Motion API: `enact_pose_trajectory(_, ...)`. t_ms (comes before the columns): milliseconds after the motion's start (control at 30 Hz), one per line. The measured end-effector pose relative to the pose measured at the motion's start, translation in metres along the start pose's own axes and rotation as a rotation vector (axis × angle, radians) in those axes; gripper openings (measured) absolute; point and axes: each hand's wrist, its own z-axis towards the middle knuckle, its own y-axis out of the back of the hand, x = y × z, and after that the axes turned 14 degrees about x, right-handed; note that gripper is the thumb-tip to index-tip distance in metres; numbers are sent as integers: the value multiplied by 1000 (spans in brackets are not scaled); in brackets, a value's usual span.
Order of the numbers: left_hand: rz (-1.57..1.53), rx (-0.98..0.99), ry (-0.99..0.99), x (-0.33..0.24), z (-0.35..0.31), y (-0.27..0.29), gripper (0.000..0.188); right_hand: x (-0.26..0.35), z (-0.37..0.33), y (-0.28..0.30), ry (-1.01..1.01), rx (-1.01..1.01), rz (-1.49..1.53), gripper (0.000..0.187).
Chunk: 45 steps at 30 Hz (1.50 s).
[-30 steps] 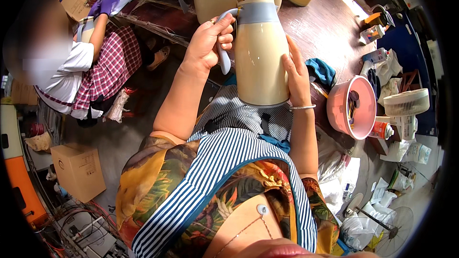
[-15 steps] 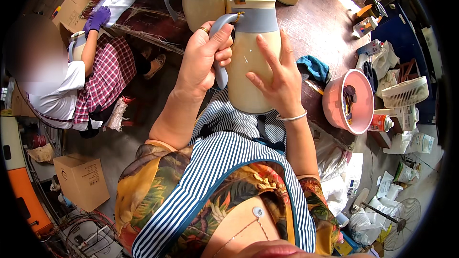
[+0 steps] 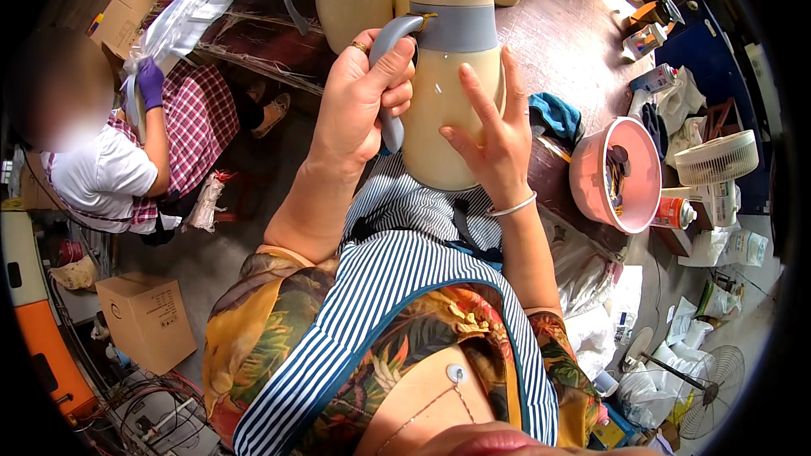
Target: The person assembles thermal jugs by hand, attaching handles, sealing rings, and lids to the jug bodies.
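Note:
A cream jug [image 3: 435, 118] with a grey collar, lid and handle is held upright in front of my apron. My left hand [image 3: 359, 101] is wrapped round its grey handle, the thumb lying along the top. A thin yellow tie loops round the handle's upper end. Against the jug's right side rests my right hand [image 3: 494, 135], fingers stretched and spread, the thumb on its front. Behind it, similar cream and grey jugs, including this near one [image 3: 351, 4], stand on the table [image 3: 549, 51]; some are cut off by the top edge.
At the left, a seated co-worker in a purple glove [image 3: 150, 83] handles a cream and grey item. On the table's right side are a pink basin [image 3: 591, 177] holding small items and a teal cloth [image 3: 556, 114]. A cardboard box [image 3: 145, 321] and a black fan [image 3: 714, 388] stand lower down.
The jug in my hands has risen slightly in the picture; my grip looks the same. The co-worker's gloved hand has moved from the plastic on the table down to the item they hold.

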Motion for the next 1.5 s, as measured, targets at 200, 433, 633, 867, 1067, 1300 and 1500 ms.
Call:
enact_pose_trajectory(200, -13, -12, -16, 5, -3, -2, 32, -17, -8, -14, 67, -66, 176, 75)
enact_pose_trajectory(433, 70, -10, -198, 10, -8, -17, 26, -18, -26, -22, -269, -216, 842, 98)
enact_pose_trajectory(633, 841, -84, -464, 42, -11, -17, 29, -28, -14, 14, -287, -327, 868, 103)
enact_pose_trajectory(867, 755, -132, -493, 93, 12, 0, 33, -45, 1, 21, -102, -121, 933, 82)
enact_pose_trajectory(1067, 1180, -23, -611, 83, 35, -2, 37, -66, 0, -1, -175, -189, 1055, 75)
enact_pose_trajectory(1300, 1120, -60, -712, 96, 27, 16, 35, -56, 11, -19, -188, -247, 858, 90)
enact_pose_trajectory(1500, 793, 25, -606, 129, 3, 60, 38, -58, 11, -29, -182, -301, 941, 92)
